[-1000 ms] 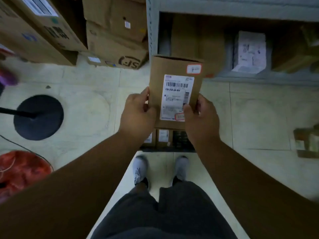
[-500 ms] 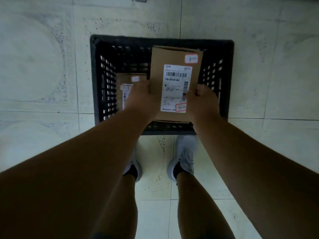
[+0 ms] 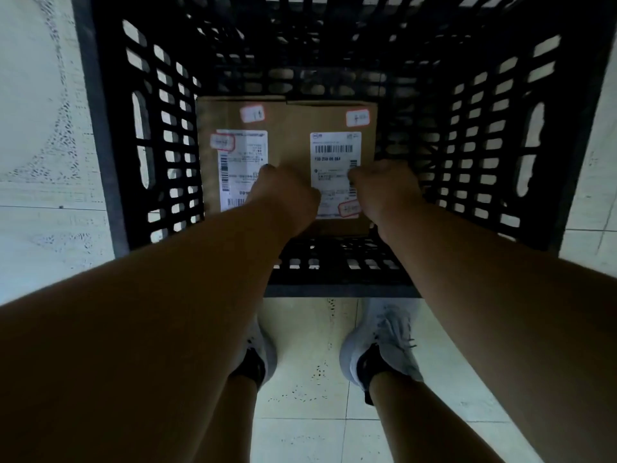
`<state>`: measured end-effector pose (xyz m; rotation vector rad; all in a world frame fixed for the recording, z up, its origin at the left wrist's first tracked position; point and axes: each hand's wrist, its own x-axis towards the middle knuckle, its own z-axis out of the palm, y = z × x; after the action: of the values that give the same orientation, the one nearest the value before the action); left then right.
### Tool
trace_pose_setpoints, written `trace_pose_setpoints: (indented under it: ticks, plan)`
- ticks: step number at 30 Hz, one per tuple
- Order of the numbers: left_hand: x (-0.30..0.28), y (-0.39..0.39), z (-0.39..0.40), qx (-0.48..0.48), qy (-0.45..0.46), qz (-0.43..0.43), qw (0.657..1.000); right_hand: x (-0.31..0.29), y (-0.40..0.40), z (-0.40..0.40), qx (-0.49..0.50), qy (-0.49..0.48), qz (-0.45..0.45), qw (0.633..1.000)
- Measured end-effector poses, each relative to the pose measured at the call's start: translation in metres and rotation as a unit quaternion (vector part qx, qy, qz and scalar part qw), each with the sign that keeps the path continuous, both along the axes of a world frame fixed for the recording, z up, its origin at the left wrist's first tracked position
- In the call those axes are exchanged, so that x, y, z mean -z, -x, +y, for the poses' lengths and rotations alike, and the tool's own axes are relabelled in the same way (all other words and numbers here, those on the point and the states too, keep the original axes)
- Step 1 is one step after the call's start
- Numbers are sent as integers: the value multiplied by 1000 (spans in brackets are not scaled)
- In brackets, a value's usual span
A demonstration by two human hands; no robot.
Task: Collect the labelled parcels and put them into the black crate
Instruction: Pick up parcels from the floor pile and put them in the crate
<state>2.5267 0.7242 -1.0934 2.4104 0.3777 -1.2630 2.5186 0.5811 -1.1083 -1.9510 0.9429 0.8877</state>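
Flat brown cardboard parcel with white label [image 3: 334, 142] sits low inside black slatted plastic crate [image 3: 484, 128], left hand [image 3: 283, 195] and right hand [image 3: 384, 188] gripping its side edges; looks light, stiff, best held by edges.

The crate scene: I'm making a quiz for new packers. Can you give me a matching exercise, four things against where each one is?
Things:
1. black crate
2. right-hand parcel
3. left-hand parcel
4. grey shoes

Places:
A. gripped by both hands
B. on the tiled floor, in front of the feet
C. on the floor, nearest the camera
D. in the crate, by its left wall

Pairs: 1-B, 2-A, 3-D, 4-C
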Motion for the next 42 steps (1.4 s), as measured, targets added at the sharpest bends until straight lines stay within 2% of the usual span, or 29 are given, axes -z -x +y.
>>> trace_pose_setpoints:
  ticks: [2,7,10,12,13,15,18,22,24,28,30,34,38,42]
  plan:
    - [3,4,2,38,0,5,999,3,2,4,11,-8,-3,1000]
    - [12,-2,-3,44,31,-11,998,2,1,5,28,0,-21,999]
    - [12,-13,0,53,24,-109,992,-1,0,4,-17,4,-33,999]
    - [13,-27,10,71,-34,-182,980,-4,-2,4,-54,16,-51,997]
    - [16,-35,16,93,-75,-189,975,-4,-2,4,-87,44,-72,993]
    - [19,-46,25,140,-137,-154,969,-5,-3,8,-178,117,-130,968]
    - [23,-37,24,143,-96,-95,980,-7,-4,21,-288,125,-197,929]
    - [21,-18,24,141,-65,-107,982,-4,-3,32,-408,95,-122,900]
    - [20,-23,26,147,-63,-77,984,-4,-6,30,-430,102,-102,891]
    - [9,-34,25,169,-57,-4,984,-19,-18,28,-431,64,-55,898]
    - [-18,-36,20,134,-55,-14,989,-41,-28,27,-413,62,-80,905]
    - [-120,-37,8,122,-49,-165,978,-132,-45,25,-346,78,-191,915]
    - [-254,-34,-8,74,49,-228,970,-269,-48,10,-273,90,-278,917]
    - [-410,-16,-24,23,125,-307,943,-428,-28,-15,-202,111,-322,918]
